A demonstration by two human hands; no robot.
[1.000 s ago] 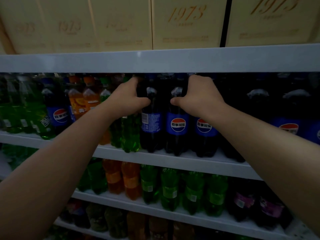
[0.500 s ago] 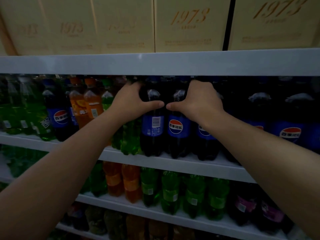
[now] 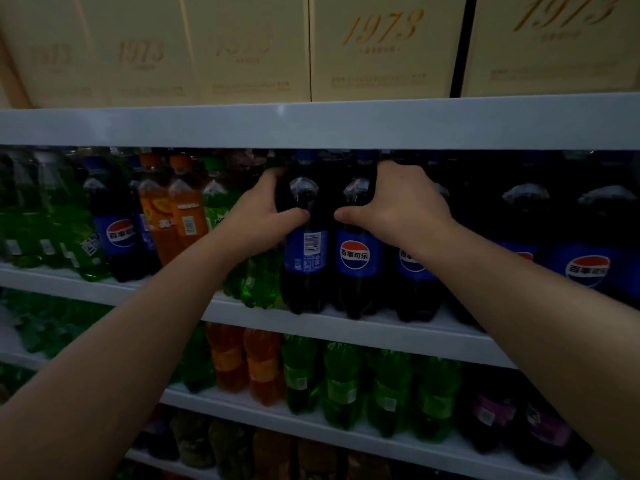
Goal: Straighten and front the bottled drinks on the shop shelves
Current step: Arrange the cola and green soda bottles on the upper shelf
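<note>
Dark cola bottles with blue labels stand in a row on the white middle shelf (image 3: 346, 329). My left hand (image 3: 263, 220) grips the upper part of the left cola bottle (image 3: 304, 258), whose label shows its barcode side to the front. My right hand (image 3: 398, 206) wraps around the neck and shoulder of the neighbouring cola bottle (image 3: 358, 268), whose round logo faces forward. A third cola bottle (image 3: 415, 282) stands just right of it, partly hidden behind my right wrist.
Orange bottles (image 3: 173, 216), green bottles (image 3: 52, 233) and another cola bottle (image 3: 117, 233) fill the shelf's left side; larger cola bottles (image 3: 585, 251) stand at the right. Cream boxes marked 1973 (image 3: 381, 46) sit on the shelf above. Green, orange and purple-labelled bottles line the lower shelf (image 3: 311, 424).
The left cola bottle has turned, so its barcode now faces more to the front. Both hands keep their hold on the two bottles, and the view has shifted slightly upward.
</note>
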